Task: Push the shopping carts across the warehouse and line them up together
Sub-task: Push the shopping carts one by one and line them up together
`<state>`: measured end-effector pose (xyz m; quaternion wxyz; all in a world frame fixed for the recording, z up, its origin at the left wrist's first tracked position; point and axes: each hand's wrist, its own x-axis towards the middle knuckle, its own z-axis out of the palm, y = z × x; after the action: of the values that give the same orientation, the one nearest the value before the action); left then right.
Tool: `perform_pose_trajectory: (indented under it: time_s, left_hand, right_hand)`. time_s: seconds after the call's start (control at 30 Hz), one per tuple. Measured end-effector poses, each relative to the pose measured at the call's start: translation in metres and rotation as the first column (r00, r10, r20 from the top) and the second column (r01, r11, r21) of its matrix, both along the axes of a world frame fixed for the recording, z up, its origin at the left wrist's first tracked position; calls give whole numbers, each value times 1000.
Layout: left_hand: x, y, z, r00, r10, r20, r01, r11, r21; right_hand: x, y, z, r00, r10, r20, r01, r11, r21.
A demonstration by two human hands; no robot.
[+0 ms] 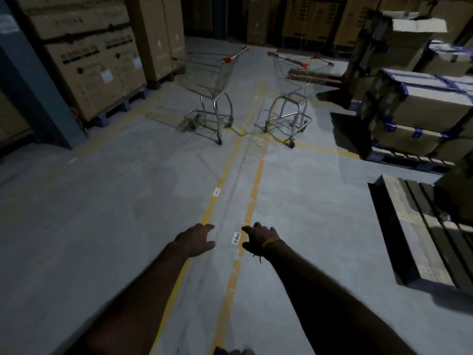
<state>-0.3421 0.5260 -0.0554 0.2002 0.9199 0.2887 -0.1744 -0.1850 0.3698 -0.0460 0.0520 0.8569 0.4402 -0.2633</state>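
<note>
Reaching out ahead of us over the yellow floor lines [252, 190], both hands are empty: our left hand [198, 239] hangs just left of the lines with its fingers spread and relaxed, and our right hand [259, 238] (a yellow thread round its wrist) sits just right of them, fingers loose, holding nothing. The two hands are apart, with the P05 floor label [236, 238] between them.

Far up the lines, well apart from our hands, stand the two carts. The left cart [211, 80] is just left of the lines and the right cart [294, 83] just right of them, and the two are angled apart with a gap between them rather than lined up.

We judge the step in hand to be the walk up to a cart. To do it well we should come at one red-tipped handle squarely, take it with both hands spread wide, and swing it slowly so its wheels track along the lines.

Both wire baskets look empty, though the right one is hard to read against the dark pallet behind it.
</note>
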Motion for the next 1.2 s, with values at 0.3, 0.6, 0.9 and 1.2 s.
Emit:
perform_pose_trajectory:
  time_s: [0.3,0.6,0.9,1.2]
  left_hand:
    - [129,113,-11,1000,-13,-3,12,1000,-26]
    - [272,277,-16,996,-88,7,88,996,-23]
    - [413,385,-1,980,-201,-5,201,980,-7]
    - [578,472,-16,973,-230,-2,230,973,-8]
  right_hand:
    - [125,117,-9,999,44,-25,-44,999,-16]
    - [255,268,-10,1000,-10,-10,9,1000,-30]
    - [369,377,5,996,-87,23,87,996,11]
    - [539,457,-17,989,-145,-22,146,989,13]
